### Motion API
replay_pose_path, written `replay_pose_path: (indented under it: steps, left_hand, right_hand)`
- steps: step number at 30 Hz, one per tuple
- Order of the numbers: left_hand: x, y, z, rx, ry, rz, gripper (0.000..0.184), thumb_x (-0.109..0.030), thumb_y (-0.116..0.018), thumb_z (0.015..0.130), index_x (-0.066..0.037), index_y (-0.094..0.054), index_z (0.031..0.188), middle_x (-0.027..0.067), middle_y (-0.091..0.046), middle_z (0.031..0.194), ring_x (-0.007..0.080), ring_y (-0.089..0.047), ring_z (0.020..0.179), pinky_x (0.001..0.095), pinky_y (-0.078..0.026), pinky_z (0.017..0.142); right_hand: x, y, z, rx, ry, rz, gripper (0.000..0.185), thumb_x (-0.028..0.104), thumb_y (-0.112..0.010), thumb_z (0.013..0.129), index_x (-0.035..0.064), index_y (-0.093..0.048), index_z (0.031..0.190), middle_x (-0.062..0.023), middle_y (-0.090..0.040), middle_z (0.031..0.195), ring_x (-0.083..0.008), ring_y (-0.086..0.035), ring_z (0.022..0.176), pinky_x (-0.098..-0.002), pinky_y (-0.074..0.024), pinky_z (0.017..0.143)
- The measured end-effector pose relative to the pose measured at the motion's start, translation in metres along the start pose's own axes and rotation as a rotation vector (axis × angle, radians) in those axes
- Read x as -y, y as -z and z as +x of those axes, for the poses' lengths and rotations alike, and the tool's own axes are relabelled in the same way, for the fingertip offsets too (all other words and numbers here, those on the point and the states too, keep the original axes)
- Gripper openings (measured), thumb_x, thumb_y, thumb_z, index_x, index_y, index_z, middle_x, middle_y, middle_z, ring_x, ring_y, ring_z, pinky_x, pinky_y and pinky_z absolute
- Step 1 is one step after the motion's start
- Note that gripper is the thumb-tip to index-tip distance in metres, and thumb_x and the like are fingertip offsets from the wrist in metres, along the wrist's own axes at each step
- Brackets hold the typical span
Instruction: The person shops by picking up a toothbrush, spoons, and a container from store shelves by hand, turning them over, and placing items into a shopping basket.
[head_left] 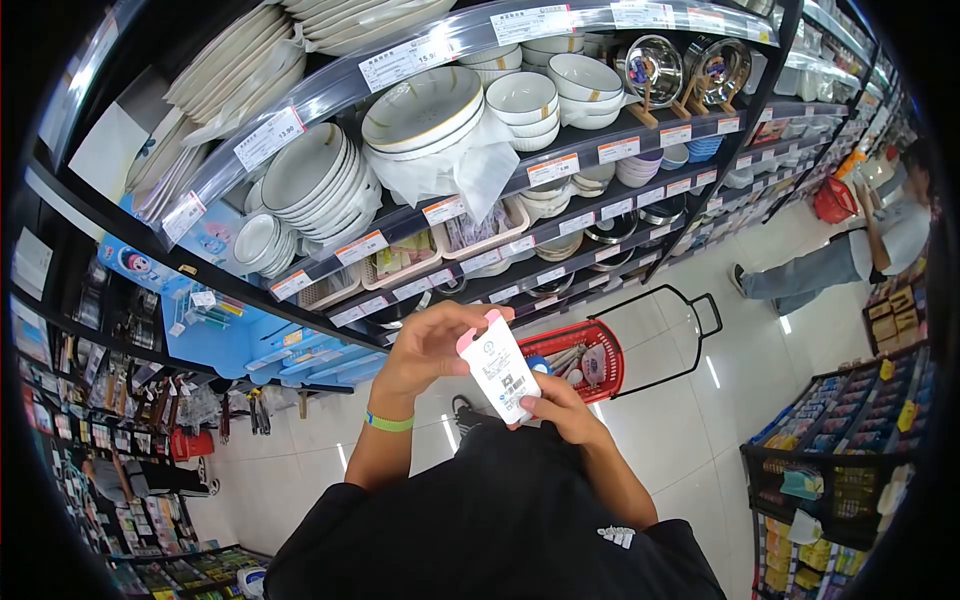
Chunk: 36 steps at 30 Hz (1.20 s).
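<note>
A small white package with a pink top (498,375) is in front of my chest, its printed side with small text and a code facing up. My left hand (432,340), with a yellow-green band at the wrist, has its fingers closed on the upper left part of the package. My right hand (565,408) grips the lower right corner, thumb on the printed face. Just beyond the package, a red shopping basket (618,358) with a black handle frame stands on the floor. Several goods lie in it, among them a blue-and-white item partly hidden by the package.
Shelves ahead carry stacked plates (312,175), large bowls (422,105), smaller bowls (523,100) and steel bowls (652,68), with price tags along the edges. A person (840,255) stands in the aisle at right. Another display shelf (840,440) stands lower right.
</note>
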<state>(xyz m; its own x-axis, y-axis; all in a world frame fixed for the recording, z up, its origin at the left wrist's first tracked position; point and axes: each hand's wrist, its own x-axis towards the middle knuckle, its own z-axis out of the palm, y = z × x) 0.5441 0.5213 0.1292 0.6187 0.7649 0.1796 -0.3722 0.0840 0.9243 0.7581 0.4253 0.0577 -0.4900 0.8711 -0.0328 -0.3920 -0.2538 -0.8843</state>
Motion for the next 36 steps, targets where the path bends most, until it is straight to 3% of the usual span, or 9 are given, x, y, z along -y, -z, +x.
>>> replay_pose_path:
  steps: [4,7,9,12,22,34,36]
  left_hand:
    - [0.003,-0.003,0.000,0.008,-0.003,0.002,0.048,-0.011,-0.082,0.073,0.000,-0.061,0.114,0.0188,-0.062,0.123,0.0342,-0.050,0.129,0.0450,-0.040,0.105]
    - [0.008,-0.008,0.000,0.009,-0.010,-0.024,0.048,-0.009,-0.081,0.073,0.001,-0.061,0.115,0.0176,-0.062,0.123,0.0341,-0.049,0.129,0.0450,-0.040,0.105]
    - [0.011,-0.013,0.000,-0.039,-0.016,-0.021,0.047,-0.012,-0.084,0.070,0.000,-0.061,0.109,0.0238,-0.062,0.121,0.0371,-0.053,0.126,0.0455,-0.043,0.103]
    - [0.014,-0.015,0.000,-0.041,-0.021,-0.025,0.047,-0.013,-0.084,0.069,0.001,-0.061,0.108,0.0241,-0.062,0.120,0.0370,-0.053,0.126,0.0454,-0.043,0.103]
    - [0.011,-0.016,-0.003,-0.063,-0.021,-0.012,0.046,-0.012,-0.085,0.069,0.000,-0.062,0.107,0.0234,-0.063,0.118,0.0373,-0.053,0.126,0.0464,-0.044,0.103]
    - [0.006,-0.003,-0.006,-0.051,-0.042,-0.037,0.049,-0.010,-0.082,0.071,0.000,-0.060,0.113,0.0206,-0.062,0.121,0.0342,-0.050,0.128,0.0453,-0.039,0.104]
    - [0.007,-0.003,-0.005,-0.105,-0.044,-0.022,0.045,-0.011,-0.084,0.069,-0.002,-0.061,0.107,0.0236,-0.062,0.117,0.0373,-0.052,0.126,0.0449,-0.046,0.101]
  right_hand:
    - [-0.001,0.005,-0.003,0.041,-0.028,-0.003,0.030,0.012,-0.050,0.097,-0.0037,-0.053,0.122,-0.0086,-0.063,0.098,-0.0149,-0.061,0.085,-0.0298,-0.0491,0.079]
    - [-0.008,0.008,-0.007,-0.002,0.005,0.023,0.031,0.016,-0.051,0.095,-0.0034,-0.057,0.119,-0.0118,-0.068,0.098,-0.0180,-0.066,0.084,-0.0300,-0.0507,0.076]
    - [-0.007,0.010,-0.010,-0.005,-0.008,0.032,0.032,0.015,-0.051,0.095,-0.0039,-0.056,0.120,-0.0120,-0.068,0.100,-0.0190,-0.067,0.086,-0.0311,-0.0511,0.078]
    - [-0.007,0.013,-0.014,0.024,-0.018,0.033,0.035,0.015,-0.049,0.097,-0.0047,-0.051,0.126,-0.0102,-0.063,0.101,-0.0164,-0.061,0.088,-0.0315,-0.0489,0.080]
    - [-0.011,0.013,-0.013,0.009,-0.032,0.069,0.034,0.017,-0.051,0.096,-0.0045,-0.056,0.121,-0.0134,-0.067,0.102,-0.0205,-0.066,0.089,-0.0327,-0.0509,0.082]
    - [-0.003,0.008,0.000,0.080,-0.001,0.015,0.031,0.011,-0.050,0.097,-0.0052,-0.053,0.123,-0.0081,-0.062,0.101,-0.0143,-0.059,0.088,-0.0296,-0.0473,0.080]
    - [-0.003,0.009,0.001,0.076,0.007,0.002,0.031,0.010,-0.050,0.097,-0.0050,-0.053,0.123,-0.0076,-0.062,0.101,-0.0137,-0.059,0.088,-0.0289,-0.0468,0.080]
